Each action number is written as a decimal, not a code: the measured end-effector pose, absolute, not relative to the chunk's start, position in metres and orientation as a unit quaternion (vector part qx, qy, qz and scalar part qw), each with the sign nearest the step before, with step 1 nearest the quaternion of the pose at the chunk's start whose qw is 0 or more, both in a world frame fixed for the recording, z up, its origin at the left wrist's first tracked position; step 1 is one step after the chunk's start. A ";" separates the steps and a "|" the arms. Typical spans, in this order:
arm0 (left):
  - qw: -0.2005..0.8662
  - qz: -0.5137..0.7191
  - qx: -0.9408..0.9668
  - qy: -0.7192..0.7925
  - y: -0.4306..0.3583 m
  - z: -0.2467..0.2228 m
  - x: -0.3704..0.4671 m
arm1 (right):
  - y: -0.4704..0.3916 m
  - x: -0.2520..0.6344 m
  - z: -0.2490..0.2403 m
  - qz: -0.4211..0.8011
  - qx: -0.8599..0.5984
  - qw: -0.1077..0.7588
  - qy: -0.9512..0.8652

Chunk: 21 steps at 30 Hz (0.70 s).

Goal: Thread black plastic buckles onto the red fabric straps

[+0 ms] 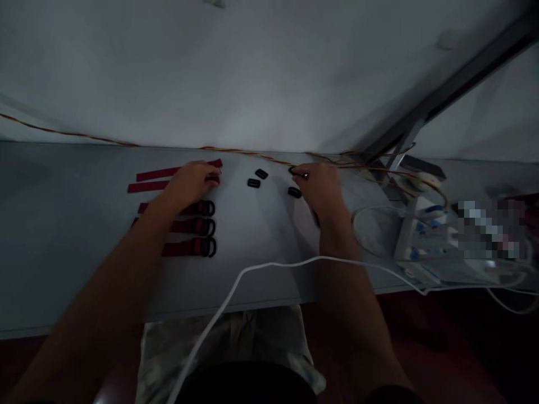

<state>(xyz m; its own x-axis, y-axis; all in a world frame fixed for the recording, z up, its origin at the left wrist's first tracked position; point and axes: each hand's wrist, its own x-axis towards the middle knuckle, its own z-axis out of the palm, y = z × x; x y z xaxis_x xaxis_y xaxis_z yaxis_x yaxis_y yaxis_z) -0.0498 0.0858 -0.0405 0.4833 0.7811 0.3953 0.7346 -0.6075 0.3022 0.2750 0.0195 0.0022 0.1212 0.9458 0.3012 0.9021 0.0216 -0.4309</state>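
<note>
"So, what might go wrong here?"

"Perhaps the left hand [191, 182] drags a neighbour: its fingers sit at the right ends of the two upper red straps [158, 173], which lie close together."

"And the right hand [320, 182]?"

"Curled, fingertips drawn in at a small black piece [291, 169]; whether they pinch it isn't clear. A black buckle [295, 192] lies just beside them, so a loose grasp could knock it away."

"Anything else?"

"The white cable [273, 264] passes in front of the right forearm [343, 286] and could snag if the arm lifts."

"How do the hands stand?"

"Both reach forward over the table [261, 235], backs up. The left fingers bend down; one can't tell whether they grip a strap."
</note>
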 end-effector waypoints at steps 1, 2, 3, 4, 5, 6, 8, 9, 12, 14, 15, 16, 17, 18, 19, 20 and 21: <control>0.053 0.258 0.861 0.435 0.088 -0.043 -0.054 | 0.017 0.278 0.002 0.045 -0.698 0.258 -0.667; 0.060 0.255 0.863 0.432 0.089 -0.044 -0.057 | 0.015 0.279 0.002 0.046 -0.697 0.243 -0.673; 0.068 0.245 0.864 0.434 0.088 -0.042 -0.059 | 0.013 0.280 0.002 0.045 -0.700 0.222 -0.677; 0.076 0.225 0.864 0.444 0.086 -0.038 -0.061 | 0.011 0.279 0.001 0.042 -0.706 0.197 -0.679; 0.085 0.199 0.861 0.461 0.082 -0.033 -0.061 | 0.010 0.278 0.000 0.038 -0.714 0.167 -0.679; 0.092 0.169 0.855 0.481 0.078 -0.027 -0.061 | 0.009 0.277 0.000 0.037 -0.721 0.138 -0.678; 0.102 0.126 0.843 0.512 0.069 -0.018 -0.058 | 0.008 0.276 0.000 0.044 -0.732 0.092 -0.674; 0.102 0.118 0.837 0.525 0.065 -0.014 -0.056 | 0.008 0.276 0.001 0.054 -0.733 0.076 -0.674; 0.086 0.149 0.819 0.548 0.056 -0.010 -0.053 | 0.012 0.277 0.003 0.091 -0.727 0.055 -0.679; 0.078 0.200 0.811 0.544 0.054 -0.008 -0.052 | 0.015 0.276 0.005 0.111 -0.715 0.071 -0.686; 0.077 0.230 0.811 0.533 0.052 -0.007 -0.051 | 0.016 0.274 0.007 0.123 -0.707 0.093 -0.690; 0.076 0.260 0.811 0.518 0.051 -0.005 -0.050 | 0.016 0.271 0.008 0.143 -0.694 0.128 -0.694; 0.078 0.286 0.813 0.502 0.049 -0.003 -0.048 | 0.015 0.267 0.009 0.177 -0.672 0.174 -0.697; 0.082 0.308 0.816 0.483 0.047 0.001 -0.045 | 0.014 0.261 0.011 0.225 -0.642 0.227 -0.697; 0.089 0.325 0.820 0.463 0.044 0.004 -0.042 | 0.012 0.255 0.013 0.281 -0.602 0.284 -0.692; 0.103 0.339 0.824 0.443 0.040 0.008 -0.039 | 0.010 0.247 0.014 0.344 -0.555 0.342 -0.676; 0.120 0.349 0.827 0.425 0.036 0.012 -0.036 | 0.007 0.239 0.015 0.402 -0.506 0.392 -0.655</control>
<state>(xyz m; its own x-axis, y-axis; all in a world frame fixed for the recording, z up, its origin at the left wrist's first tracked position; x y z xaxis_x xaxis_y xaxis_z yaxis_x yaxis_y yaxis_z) -0.0356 0.0362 0.0116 0.3954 0.7859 0.4754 0.6178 -0.6105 0.4956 0.2387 0.0069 0.0152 -0.1807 0.9777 0.1067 0.3486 0.1651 -0.9226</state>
